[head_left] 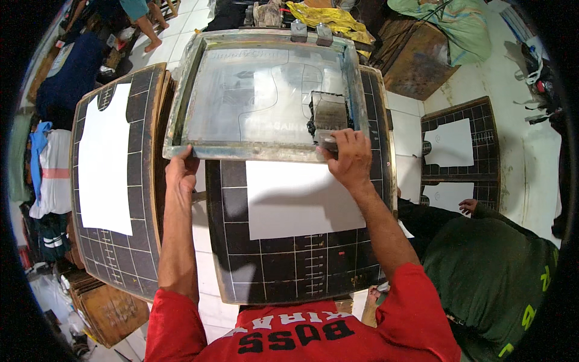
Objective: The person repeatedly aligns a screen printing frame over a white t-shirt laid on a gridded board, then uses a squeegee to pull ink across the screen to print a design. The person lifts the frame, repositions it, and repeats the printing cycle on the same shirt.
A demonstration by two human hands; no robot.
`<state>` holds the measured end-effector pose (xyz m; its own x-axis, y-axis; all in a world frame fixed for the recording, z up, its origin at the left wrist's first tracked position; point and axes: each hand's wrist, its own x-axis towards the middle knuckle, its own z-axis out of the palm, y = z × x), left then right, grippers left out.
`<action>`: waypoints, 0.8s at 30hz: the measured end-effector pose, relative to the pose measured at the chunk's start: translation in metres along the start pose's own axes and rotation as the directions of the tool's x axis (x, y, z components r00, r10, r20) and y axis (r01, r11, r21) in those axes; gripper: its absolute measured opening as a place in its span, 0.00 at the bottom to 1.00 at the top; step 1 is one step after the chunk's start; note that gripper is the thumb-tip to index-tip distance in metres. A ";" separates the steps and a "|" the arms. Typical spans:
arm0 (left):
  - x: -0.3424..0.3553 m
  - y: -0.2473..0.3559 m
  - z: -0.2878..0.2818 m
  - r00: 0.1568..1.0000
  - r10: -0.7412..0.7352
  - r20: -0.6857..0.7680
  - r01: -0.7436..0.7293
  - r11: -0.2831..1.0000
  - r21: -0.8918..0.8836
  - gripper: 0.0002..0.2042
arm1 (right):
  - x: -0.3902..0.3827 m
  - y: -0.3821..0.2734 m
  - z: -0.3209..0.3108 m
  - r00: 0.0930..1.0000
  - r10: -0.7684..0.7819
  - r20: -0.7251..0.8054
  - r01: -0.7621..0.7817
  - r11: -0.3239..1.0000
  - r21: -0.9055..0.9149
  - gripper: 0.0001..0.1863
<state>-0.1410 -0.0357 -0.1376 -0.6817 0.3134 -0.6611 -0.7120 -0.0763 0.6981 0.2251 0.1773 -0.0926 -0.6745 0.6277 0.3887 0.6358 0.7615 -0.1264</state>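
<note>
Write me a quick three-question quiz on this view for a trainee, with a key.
1. Which hand grips the screen-printing frame near its near left corner?
2. True or false: two metal blocks sit on the frame's far rail.
3. The board under the white panel is: a) plain white; b) black with light grid lines; c) solid green.

Key: 1. The left hand. 2. True. 3. b.

A soft shadow greys the white sheet (301, 211); fisheye corners blacken.
</note>
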 end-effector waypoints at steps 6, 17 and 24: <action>-0.082 0.106 0.043 0.941 0.185 0.284 -0.181 0.983 -0.041 0.17 | 0.077 0.002 -0.073 0.912 -0.102 -0.398 0.050 0.989 -0.138 0.30; -0.071 0.072 -0.147 0.558 0.674 0.484 -0.576 -0.104 0.810 0.19 | 0.238 0.028 -0.201 0.963 0.148 -0.225 -0.192 0.963 -0.190 0.46; -0.209 -0.045 -0.360 0.682 0.573 0.454 -0.314 -0.331 0.890 0.23 | 0.280 0.037 -0.212 0.971 0.191 -0.147 -0.215 0.962 -0.171 0.48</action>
<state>-0.0272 -0.4384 -0.1297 -0.7966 0.6000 0.0735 0.5996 0.7689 0.2217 0.1392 0.3469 0.2055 -0.4781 0.7309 0.4871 0.8204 0.5696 -0.0495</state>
